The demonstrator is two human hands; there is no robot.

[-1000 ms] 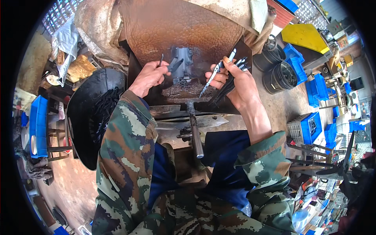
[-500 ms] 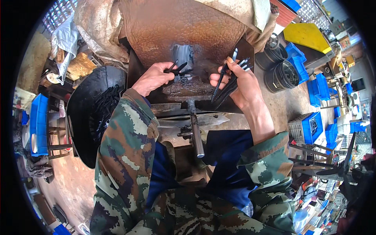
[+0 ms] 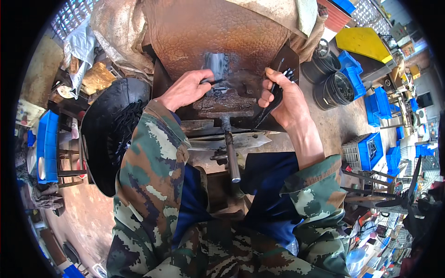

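At the pale, smooth face of what looks like a grinding wheel (image 3: 216, 65), my left hand (image 3: 185, 91) is closed on a thin black metal piece (image 3: 212, 81). My fingers hide most of that piece. To the right, my right hand (image 3: 291, 99) is closed round a bundle of slim black metal pieces (image 3: 273, 103). Several bright, notched ends stick out above the palm, and the dark ends point down toward the left. One slim piece stands up by the thumb. A dark, crusted metal rest (image 3: 222, 106) lies between and just below my hands.
A black tub (image 3: 97, 139) of dark metal pieces stands left of my forearm. A metal bar (image 3: 232, 160) projects toward me between my knees. Brown, crackled sheeting (image 3: 218, 28) rises behind the wheel. Black buckets (image 3: 331, 90) and a blue crate (image 3: 371, 150) stand on the right.
My left hand has moved slightly up and right toward the wheel, and the black pieces in it show less. My right fingers have shifted on the bundle, whose pieces sit closer together.
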